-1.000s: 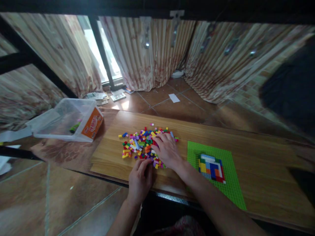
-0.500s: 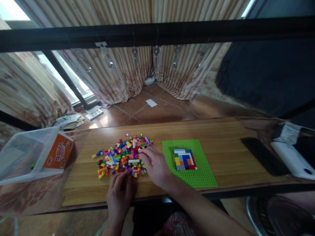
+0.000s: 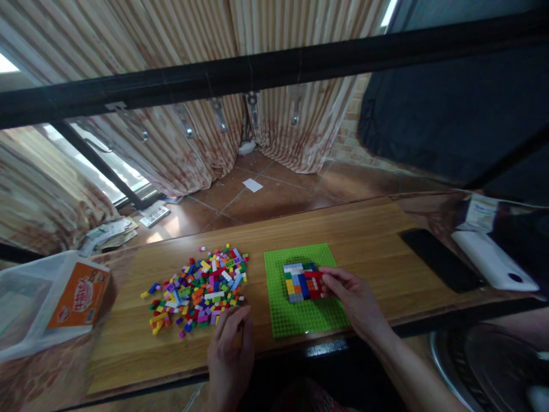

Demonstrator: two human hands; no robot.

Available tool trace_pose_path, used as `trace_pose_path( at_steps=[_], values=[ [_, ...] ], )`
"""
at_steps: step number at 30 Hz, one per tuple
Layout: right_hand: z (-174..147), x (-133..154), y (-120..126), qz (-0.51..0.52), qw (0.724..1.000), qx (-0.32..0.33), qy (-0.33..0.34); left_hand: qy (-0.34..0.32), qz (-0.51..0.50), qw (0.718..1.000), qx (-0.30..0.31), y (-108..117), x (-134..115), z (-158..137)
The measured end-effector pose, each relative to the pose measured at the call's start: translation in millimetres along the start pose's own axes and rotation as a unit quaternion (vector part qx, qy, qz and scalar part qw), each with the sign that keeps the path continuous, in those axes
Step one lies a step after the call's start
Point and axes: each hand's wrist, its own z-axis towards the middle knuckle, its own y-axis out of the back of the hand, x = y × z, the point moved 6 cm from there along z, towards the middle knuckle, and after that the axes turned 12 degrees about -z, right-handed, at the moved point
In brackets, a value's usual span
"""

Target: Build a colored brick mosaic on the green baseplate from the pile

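From my end, the right hand point(image 3: 359, 302) pinches a red brick point(image 3: 314, 275) by one end between its fingers, presumably leaving its far end clear over the build point(image 3: 295, 287) on the green plate point(image 3: 283, 324). The left hand point(image 3: 230, 350) has curled fingers; I can't tell whether they grip anything. Beside it, the pile point(image 3: 199, 298) lies spread on the worktop point(image 3: 364, 232), likely for easy picking.

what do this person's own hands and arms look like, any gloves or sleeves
The left hand and right hand are ungloved. The right forearm is bare to the picture's edge, with no sleeve, watch or bracelet; the little of the left wrist that shows is bare too.
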Motion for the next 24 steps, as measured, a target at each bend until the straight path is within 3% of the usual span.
trace_pose_path(
  at_steps=[7,14,24],
  values=[
    [11.4,-5.8,9.5,-0.093,0.995,0.025,0.042,0.046,-0.037,0.995,0.078,-50.5,-4.3,26.0],
    [26.1,-4.5,-1.8,-0.154,0.979,0.021,0.134,0.068,-0.052,0.991,0.103,-74.5,1.4,49.5],
    [37.2,-11.5,-6.3,-0.184,0.971,-0.017,0.151,0.147,-0.133,0.97,0.143,-108.3,8.3,72.2]
  ],
)
